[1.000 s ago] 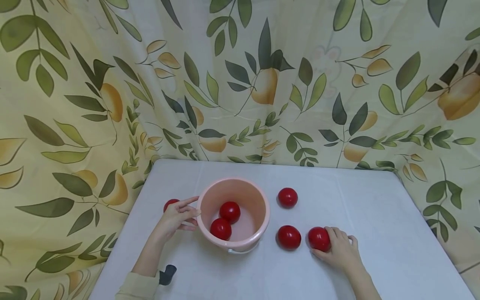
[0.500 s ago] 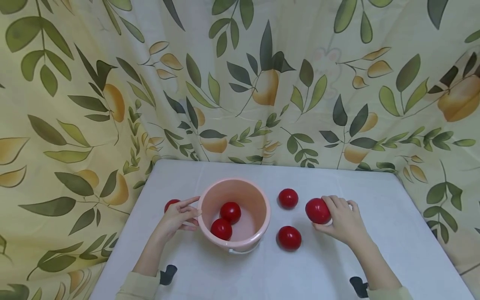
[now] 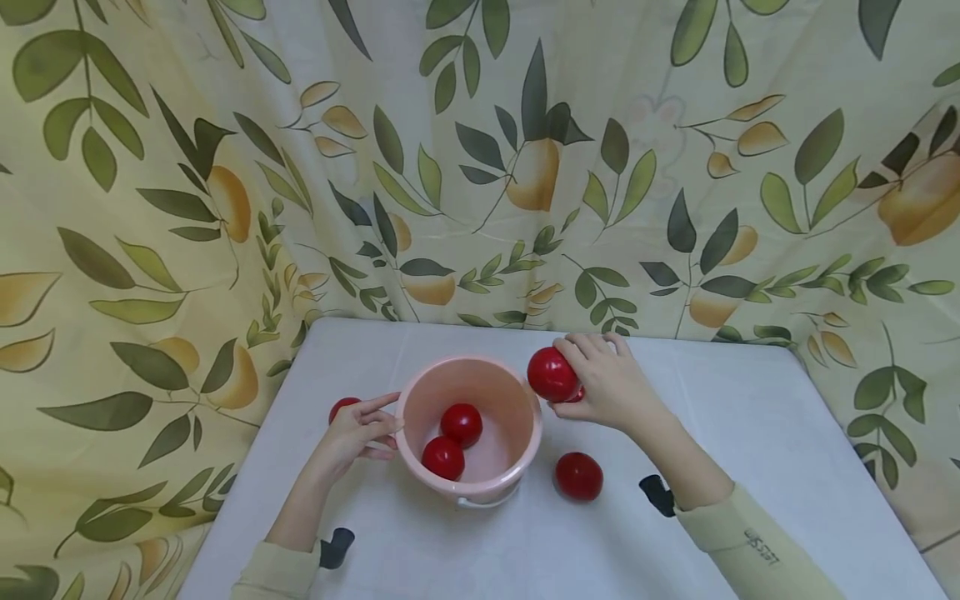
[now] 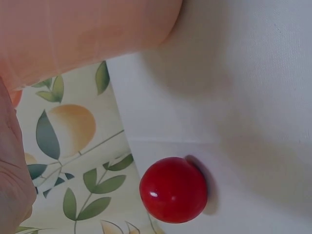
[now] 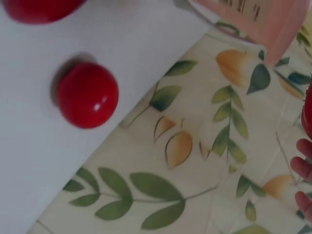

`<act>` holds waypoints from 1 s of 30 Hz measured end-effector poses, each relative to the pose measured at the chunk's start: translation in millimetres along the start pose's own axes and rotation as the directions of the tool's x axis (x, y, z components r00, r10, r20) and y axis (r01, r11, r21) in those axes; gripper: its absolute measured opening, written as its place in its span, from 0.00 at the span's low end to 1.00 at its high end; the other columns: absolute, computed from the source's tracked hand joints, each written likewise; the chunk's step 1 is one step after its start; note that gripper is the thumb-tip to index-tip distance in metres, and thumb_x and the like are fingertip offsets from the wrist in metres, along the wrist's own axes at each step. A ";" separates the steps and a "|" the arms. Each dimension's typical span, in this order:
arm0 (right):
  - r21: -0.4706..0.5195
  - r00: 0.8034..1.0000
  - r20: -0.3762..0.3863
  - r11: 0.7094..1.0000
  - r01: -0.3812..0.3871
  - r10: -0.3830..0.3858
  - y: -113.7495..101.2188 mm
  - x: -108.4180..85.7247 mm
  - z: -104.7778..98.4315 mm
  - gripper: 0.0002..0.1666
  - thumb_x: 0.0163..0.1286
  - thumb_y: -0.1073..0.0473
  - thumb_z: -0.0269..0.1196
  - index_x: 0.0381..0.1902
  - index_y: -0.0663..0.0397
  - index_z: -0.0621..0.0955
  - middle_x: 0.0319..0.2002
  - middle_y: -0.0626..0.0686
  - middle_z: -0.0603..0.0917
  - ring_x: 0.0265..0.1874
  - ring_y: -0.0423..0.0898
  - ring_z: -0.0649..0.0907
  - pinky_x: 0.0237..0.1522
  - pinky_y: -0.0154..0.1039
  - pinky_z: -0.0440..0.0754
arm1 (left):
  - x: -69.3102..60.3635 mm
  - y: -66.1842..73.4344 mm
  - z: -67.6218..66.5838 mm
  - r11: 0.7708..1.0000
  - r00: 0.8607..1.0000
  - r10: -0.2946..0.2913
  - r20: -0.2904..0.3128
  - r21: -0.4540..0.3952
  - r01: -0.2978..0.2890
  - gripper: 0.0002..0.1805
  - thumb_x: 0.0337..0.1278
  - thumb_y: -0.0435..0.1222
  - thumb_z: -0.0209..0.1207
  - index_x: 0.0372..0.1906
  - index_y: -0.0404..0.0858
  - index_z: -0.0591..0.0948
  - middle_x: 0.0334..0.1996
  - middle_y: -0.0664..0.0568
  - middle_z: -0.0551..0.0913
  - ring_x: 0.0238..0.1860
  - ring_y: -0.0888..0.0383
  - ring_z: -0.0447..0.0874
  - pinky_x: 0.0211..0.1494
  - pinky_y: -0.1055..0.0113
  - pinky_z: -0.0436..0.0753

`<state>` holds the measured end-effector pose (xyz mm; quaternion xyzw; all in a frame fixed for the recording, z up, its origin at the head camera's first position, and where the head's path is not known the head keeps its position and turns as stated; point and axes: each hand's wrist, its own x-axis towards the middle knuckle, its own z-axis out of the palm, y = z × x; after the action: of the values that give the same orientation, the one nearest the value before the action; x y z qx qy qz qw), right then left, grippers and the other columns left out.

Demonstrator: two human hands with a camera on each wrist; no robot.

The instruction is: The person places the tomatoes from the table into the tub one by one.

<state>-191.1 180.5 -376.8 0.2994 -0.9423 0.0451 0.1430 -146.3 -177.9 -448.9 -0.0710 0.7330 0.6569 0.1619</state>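
Observation:
My right hand [image 3: 607, 379] grips a shiny, round, tomato-like red fruit [image 3: 551, 372] in the air beside the right rim of a pink bucket [image 3: 528, 450]. Curled fingers [image 5: 303, 168] and the edge of that fruit [image 5: 308, 114] show in the right wrist view. Two more red fruits, one of them the near one [image 3: 442, 458], lie inside the bucket. With fingers fairly straight, my left hand [image 3: 356, 433] touches the bucket's left side. In the left wrist view, the bucket wall [image 4: 87, 39] stands above a loose fruit [image 4: 173, 190].
On the white table [image 3: 465, 558], one fruit [image 3: 579, 477] lies right of the bucket. Another [image 3: 577, 394] is mostly hidden behind the right hand, and a third [image 3: 343, 407] is partly behind the left hand. A leaf-patterned curtain [image 3: 480, 275] rises behind the table.
My right hand has lifted the red fruit off the table and carried it left and farther back, up to the bucket's rim. The left hand and the bucket stay in place.

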 end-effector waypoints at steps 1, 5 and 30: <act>0.003 1.000 0.008 1.000 0.017 -0.017 -4.5 4.2 1.2 0.49 0.35 0.39 0.73 0.54 0.56 0.73 0.51 0.59 0.75 0.52 0.55 0.72 0.54 0.61 0.66 | -2.3 3.3 0.8 1.000 1.000 0.001 0.002 0.002 -0.001 0.30 0.52 0.37 0.63 0.62 0.40 0.70 0.32 0.47 0.81 0.29 0.53 0.83 0.35 0.60 0.84; 0.029 0.995 0.037 0.995 0.092 -0.093 -21.5 18.3 14.3 0.47 0.36 0.39 0.73 0.55 0.53 0.73 0.51 0.56 0.75 0.52 0.53 0.72 0.55 0.59 0.67 | -2.6 4.8 0.9 1.000 1.000 -0.004 -0.005 0.006 0.004 0.30 0.52 0.37 0.62 0.62 0.40 0.70 0.32 0.47 0.81 0.28 0.53 0.83 0.34 0.60 0.84; -0.171 0.802 0.521 0.885 0.432 -0.291 -92.0 40.9 81.4 0.47 0.39 0.34 0.70 0.59 0.36 0.68 0.54 0.46 0.73 0.56 0.45 0.69 0.62 0.48 0.63 | -7.3 12.9 1.8 1.000 0.999 -0.014 0.029 -0.004 0.014 0.30 0.54 0.34 0.61 0.63 0.37 0.68 0.31 0.49 0.81 0.28 0.55 0.82 0.34 0.61 0.84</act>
<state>-189.7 68.9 -442.4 0.4535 -0.8686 -0.1936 -0.0487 -143.3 -175.3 -434.6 -0.0670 0.7287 0.6582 0.1771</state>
